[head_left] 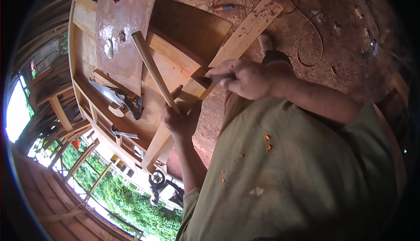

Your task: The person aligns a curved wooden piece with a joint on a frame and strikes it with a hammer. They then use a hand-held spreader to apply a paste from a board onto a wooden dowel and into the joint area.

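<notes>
My left hand [178, 120] is closed round the lower end of a slim wooden stick [153, 70], which slants up and away to the left. My right hand [247, 78] grips a small tool with a dark, wedge-shaped blade [202, 81]; its handle is mostly hidden in my fist. The blade's tip points left and rests on or just above a pale wooden beam [191, 88]. I cannot tell whether they touch. Beyond my right hand, a long plank [249, 28] with dark stains stretches up to the right.
On the left stands a curved wooden frame [75, 35] with a stained panel [127, 4] across it. A handsaw [107, 92] and a hammer [124, 133] lie within it. A corded power tool [223, 7] and a loose cable [321, 44] lie on the dusty floor.
</notes>
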Tool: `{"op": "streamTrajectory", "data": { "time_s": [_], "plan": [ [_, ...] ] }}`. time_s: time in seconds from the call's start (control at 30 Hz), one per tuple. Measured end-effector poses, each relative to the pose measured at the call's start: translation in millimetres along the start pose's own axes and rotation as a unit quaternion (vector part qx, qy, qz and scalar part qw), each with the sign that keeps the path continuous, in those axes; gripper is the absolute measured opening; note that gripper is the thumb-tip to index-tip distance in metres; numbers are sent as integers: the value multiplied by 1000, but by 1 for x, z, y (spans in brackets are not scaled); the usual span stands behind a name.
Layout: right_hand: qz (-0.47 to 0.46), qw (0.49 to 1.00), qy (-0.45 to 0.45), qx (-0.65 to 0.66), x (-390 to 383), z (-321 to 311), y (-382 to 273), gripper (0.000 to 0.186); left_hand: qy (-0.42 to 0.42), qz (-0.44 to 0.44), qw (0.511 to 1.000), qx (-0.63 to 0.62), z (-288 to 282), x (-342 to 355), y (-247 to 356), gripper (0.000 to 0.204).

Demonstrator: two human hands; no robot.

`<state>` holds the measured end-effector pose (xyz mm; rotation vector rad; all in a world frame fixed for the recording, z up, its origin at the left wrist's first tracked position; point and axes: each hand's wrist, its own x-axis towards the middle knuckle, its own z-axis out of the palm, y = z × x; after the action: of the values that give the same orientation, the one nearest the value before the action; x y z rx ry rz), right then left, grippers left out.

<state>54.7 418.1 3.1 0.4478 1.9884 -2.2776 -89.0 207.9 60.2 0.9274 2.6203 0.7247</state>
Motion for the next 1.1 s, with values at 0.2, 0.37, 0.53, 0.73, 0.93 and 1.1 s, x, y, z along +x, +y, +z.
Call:
{"op": "streamTrajectory", "data": {
  "time_s": [0.2, 0.37, 0.53, 0.73, 0.93, 1.1],
  "plan": [
    [-31, 999, -38, 3, -8, -26, -8, 36, 10, 15, 999, 32, -2, -1, 6, 49],
    [7, 1000, 11, -6, -4, -23, -8, 34, 10, -39, 999, -13, 0, -3, -1, 54],
    [15, 990, -137, 3, -6, -46, 1, 34, 37, -81, 952, -292, -23, 4, 2, 25],
    [60, 976, 7, 208, -9, -76, -31, 31, 109, -125, 835, -525, -62, 23, -3, 37],
    [-2, 972, -1, 234, 25, -62, -87, 33, 323, -141, 762, -543, -102, 19, -42, 26],
    [-139, 983, -28, -120, 102, -29, -106, 30, 399, -76, 689, -600, -119, 53, -94, 16]
  ]
}}
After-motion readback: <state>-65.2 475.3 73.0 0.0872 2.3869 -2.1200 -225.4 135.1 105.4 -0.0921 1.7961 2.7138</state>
